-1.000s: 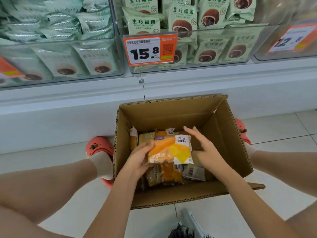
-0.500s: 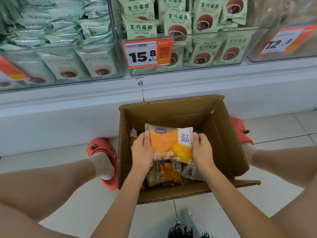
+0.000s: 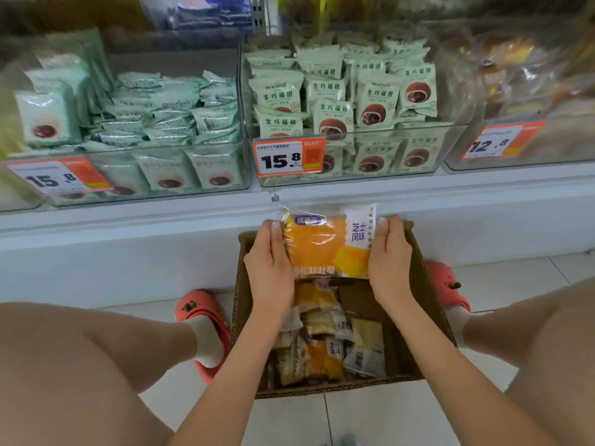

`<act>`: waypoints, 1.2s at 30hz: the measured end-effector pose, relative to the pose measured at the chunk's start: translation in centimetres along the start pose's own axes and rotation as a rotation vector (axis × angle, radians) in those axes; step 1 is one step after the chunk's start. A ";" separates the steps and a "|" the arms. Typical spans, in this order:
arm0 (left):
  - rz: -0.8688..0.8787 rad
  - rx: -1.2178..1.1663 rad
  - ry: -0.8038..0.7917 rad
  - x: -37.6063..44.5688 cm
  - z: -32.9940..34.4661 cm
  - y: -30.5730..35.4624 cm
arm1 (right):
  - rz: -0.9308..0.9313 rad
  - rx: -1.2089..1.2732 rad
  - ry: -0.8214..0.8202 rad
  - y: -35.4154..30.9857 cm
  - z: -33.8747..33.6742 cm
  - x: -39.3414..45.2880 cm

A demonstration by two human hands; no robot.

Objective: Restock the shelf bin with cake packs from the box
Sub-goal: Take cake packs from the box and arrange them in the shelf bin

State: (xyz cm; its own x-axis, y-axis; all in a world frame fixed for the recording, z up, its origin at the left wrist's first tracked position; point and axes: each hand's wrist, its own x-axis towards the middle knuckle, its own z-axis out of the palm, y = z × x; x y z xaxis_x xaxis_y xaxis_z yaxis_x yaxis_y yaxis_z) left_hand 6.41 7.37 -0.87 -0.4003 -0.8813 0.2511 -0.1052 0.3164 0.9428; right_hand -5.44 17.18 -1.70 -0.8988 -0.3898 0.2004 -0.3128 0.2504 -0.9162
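An orange and white cake pack [image 3: 325, 244] hangs above the far edge of the open cardboard box [image 3: 433, 304] on the floor. My left hand [image 3: 270, 268] grips its left side and my right hand [image 3: 388, 262] grips its right side. Several more packs [image 3: 325, 346] lie loose in the bottom of the box. Above, on the shelf, clear bins hold pale green packs: one bin [image 3: 351, 175] straight ahead with a 15.8 price tag [image 3: 288, 157], another bin [image 3: 154, 185] to the left. A bin [image 3: 528, 152] at the right, tagged 12.8, holds blurred orange-brown packs.
The white shelf base [image 3: 128, 252] runs across right behind the box. My bare legs flank the box, with coral clogs [image 3: 206, 317] on white socks at either side. Pale floor tiles [image 3: 502, 278] lie around the box.
Both hands closed on the orange pack and lifted it out of the box, up towards the shelf edge. The view tilted up, showing more of the bins.
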 end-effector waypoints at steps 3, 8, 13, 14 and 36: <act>0.096 -0.055 0.043 2.8 -0.8 4.2 | 0.150 0.370 -0.187 -4.3 -0.9 2.6; 0.308 -0.109 0.070 8.3 -2.2 11.9 | 0.087 0.472 -0.383 -13.1 -3.5 6.7; 0.605 0.071 0.098 14.6 -4.0 19.8 | -0.123 0.548 -0.270 -23.2 -7.4 13.3; 0.672 0.169 0.117 16.0 -4.2 21.0 | -0.172 0.551 -0.221 -25.4 -8.2 14.9; 0.866 0.919 0.480 27.0 1.0 21.8 | -0.312 0.322 -0.280 -35.6 -3.4 31.1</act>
State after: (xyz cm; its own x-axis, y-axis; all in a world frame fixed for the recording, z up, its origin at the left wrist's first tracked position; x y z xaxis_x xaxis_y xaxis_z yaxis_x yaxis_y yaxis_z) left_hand -7.63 -9.16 26.22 -0.3128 -0.2551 0.9149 -0.6249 0.7807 0.0040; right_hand -23.31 -0.88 38.34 -0.6476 -0.6354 0.4205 -0.4028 -0.1830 -0.8968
